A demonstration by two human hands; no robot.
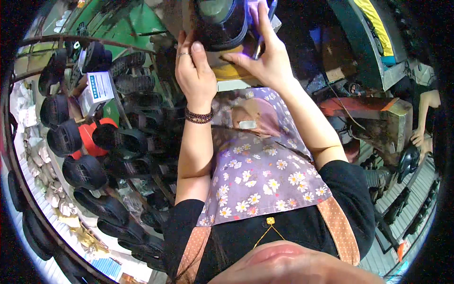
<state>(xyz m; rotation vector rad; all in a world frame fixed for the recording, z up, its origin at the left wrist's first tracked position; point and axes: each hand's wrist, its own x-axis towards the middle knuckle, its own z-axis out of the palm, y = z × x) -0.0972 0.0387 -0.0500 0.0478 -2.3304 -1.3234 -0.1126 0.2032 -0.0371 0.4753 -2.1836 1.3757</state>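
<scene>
At the top middle, a dark shoe [229, 34] with a rounded end and a grey opening sits in front of me, cut off by the frame's edge. My left hand [196, 73] is at its near left, fingers stretched upward and thumb raised. I cannot tell whether these fingers touch it. On the other side is my right hand [269, 59], its thumb pointing left below the shoe and its fingers reaching up along the right side under purple light. The gap between thumb and fingers is wide. Below the shoe lies a yellow surface [236, 71].
A rack [52, 40] of several black shoes [85, 171] stands at my left, with a white box [100, 87] and a red item [87, 137] among them. To the right are a red-topped machine [357, 105] and another person's hand [418, 137] by a black shoe [407, 163].
</scene>
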